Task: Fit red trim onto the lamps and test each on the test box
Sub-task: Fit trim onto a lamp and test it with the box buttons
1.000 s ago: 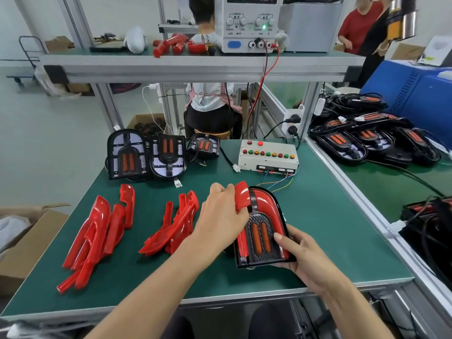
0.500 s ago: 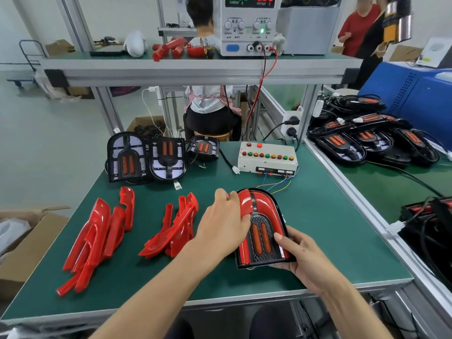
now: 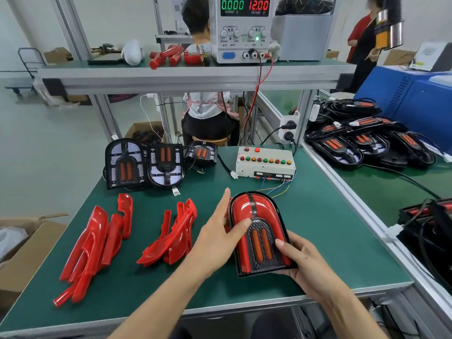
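The lamp [image 3: 259,234] lies on the green table [image 3: 318,228], just in front of the test box [image 3: 265,162]. The right hand [image 3: 307,265] cups its near corner to steady it, while the left hand [image 3: 220,237], fingers straight and together, presses the red trim [image 3: 241,211] down.

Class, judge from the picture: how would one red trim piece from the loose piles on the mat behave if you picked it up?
Each red trim piece looks like thin moulded plastic, so probably light and fairly stiff. Its glossy surface suggests that it may slip in the fingers. The long narrow ends look apt to flex or snap if levered.
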A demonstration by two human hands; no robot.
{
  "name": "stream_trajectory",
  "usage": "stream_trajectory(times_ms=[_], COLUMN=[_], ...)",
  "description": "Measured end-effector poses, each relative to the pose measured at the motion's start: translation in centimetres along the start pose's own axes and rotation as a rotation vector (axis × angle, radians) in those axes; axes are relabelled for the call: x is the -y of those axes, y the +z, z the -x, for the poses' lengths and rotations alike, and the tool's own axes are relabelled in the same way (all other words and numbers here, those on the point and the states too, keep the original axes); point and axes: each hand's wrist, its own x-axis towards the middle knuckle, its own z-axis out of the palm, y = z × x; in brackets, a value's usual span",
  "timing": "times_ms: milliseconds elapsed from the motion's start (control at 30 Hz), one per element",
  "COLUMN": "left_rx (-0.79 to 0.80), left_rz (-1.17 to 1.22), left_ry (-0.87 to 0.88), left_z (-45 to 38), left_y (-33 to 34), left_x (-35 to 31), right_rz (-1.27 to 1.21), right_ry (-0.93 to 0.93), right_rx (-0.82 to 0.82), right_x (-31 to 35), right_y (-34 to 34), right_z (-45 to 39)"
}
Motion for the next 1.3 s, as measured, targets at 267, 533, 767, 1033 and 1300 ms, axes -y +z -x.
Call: stream_trajectory(times_ms=[267, 533, 767, 1033, 1300], left_rx=[0.273, 0.054, -0.011, 0.048, 0.127], left_rz=[0.534, 0.795, 0.958, 1.025, 0.99], left_ry=[-0.336, -0.311, -0.266, -0.238, -0.217], left_z=[-0.9, -1.4, -1.6, -1.0, -1.1], left_y=[-1.3, 0.3, 2.9, 5.2, 4.5], left_x=[-0.3, 0.9, 1.1, 2.0, 2.4], right_rz=[-0.004, -0.268, -0.231, -0.042, 0.044], right_ry=[-0.033, -0.214, -0.237, -0.316, -0.363], right_rx=[-0.052, -0.247, -0.323, -0.5, -0.489], right_x=[0.0, -1.2, -3.4, -4.4, -5.1], right_y=[0.5, 3.1, 5.3, 5.0, 4.8], right_z=[-0.2, -0.7, -0.5, -0.9, -1.2])
